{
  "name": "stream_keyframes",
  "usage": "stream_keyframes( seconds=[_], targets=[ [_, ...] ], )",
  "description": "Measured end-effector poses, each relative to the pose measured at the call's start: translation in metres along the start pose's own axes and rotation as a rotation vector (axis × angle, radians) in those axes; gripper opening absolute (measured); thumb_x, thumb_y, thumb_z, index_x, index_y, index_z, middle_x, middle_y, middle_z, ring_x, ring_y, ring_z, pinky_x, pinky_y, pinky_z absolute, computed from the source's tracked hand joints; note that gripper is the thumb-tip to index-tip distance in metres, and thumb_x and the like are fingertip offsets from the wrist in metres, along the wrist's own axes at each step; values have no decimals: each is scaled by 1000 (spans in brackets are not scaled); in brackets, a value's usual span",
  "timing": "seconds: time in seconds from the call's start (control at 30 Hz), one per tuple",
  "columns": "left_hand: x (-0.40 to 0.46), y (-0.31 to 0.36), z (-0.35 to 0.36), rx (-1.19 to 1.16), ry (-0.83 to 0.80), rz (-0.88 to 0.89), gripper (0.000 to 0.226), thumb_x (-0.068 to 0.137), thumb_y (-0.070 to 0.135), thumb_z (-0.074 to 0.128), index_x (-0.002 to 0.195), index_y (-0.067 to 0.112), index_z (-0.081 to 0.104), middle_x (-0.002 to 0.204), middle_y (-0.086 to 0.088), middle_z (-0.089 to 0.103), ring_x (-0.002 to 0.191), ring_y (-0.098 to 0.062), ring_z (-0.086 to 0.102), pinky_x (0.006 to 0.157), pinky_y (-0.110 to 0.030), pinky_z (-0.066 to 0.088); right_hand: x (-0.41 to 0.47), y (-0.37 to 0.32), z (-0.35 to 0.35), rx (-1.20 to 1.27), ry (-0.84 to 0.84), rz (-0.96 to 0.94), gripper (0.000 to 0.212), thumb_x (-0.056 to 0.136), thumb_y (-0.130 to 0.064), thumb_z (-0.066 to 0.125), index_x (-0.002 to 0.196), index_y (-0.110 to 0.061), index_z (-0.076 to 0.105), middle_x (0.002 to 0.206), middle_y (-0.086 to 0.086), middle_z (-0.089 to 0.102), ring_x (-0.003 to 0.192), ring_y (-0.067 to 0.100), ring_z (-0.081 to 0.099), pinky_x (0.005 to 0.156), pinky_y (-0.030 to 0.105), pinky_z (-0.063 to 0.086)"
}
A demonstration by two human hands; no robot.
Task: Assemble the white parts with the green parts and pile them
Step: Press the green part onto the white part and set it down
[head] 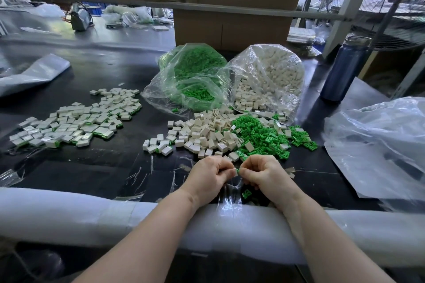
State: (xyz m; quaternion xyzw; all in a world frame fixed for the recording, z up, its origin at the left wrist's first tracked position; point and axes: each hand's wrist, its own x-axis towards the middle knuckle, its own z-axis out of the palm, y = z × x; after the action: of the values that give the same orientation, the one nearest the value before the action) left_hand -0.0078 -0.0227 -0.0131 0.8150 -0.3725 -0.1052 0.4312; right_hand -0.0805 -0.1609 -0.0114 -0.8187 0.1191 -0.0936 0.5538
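Note:
My left hand [210, 173] pinches a small white part [235, 171] and my right hand [264, 173] pinches a green part [237, 169]; the two pieces meet between my fingertips near the table's front edge. Just beyond my hands lies a loose heap of white parts [202, 132] and, to its right, a heap of green parts [259, 135]. A spread pile of assembled white-and-green pieces [76, 119] lies at the left. One green part [246, 194] lies under my right wrist.
A clear bag of green parts [195, 76] and a clear bag of white parts [271, 76] stand behind the heaps. A blue bottle [342, 69] stands at the right, crumpled plastic [379, 145] beside it. A cardboard box [232, 30] stands behind, and white foam padding [69, 216] lines the edge.

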Motion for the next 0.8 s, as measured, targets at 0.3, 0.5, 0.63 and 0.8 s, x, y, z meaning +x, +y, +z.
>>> stream_keyframes(
  seconds=[0.3, 0.5, 0.63, 0.8],
  targets=[
    [3, 2, 1, -223, 125, -51, 8, 88, 13, 62, 92, 11, 68, 83, -5, 67, 75, -12, 61, 74, -22, 50, 2, -2, 5, 176, 122, -29, 19, 86, -2, 62, 69, -9, 62, 46, -7, 57, 42, 1, 49, 43, 15, 41],
    [2, 2, 0, -295, 98, -83, 9, 90, 11, 59, 93, 9, 67, 86, -13, 67, 74, -15, 61, 73, -23, 52, 0, -3, 5, 196, 104, -36, 17, 88, -4, 61, 71, -9, 63, 49, -5, 59, 44, 2, 51, 45, 15, 43],
    [1, 0, 0, -282, 37, -76, 12, 89, 10, 59, 94, 5, 69, 69, 4, 61, 61, -1, 52, 65, -12, 45, 1, -1, 5, 116, 88, -14, 22, 88, -2, 59, 68, -11, 60, 55, 0, 55, 46, 6, 47, 46, 19, 41],
    [-1, 0, -1, -176, 20, -30, 11, 87, 12, 62, 90, 6, 71, 76, -4, 67, 71, -8, 57, 74, -23, 49, 1, -1, 4, 2, 60, -1, 23, 87, -3, 60, 67, -13, 60, 56, -3, 55, 53, 9, 48, 54, 22, 41]
  ],
)
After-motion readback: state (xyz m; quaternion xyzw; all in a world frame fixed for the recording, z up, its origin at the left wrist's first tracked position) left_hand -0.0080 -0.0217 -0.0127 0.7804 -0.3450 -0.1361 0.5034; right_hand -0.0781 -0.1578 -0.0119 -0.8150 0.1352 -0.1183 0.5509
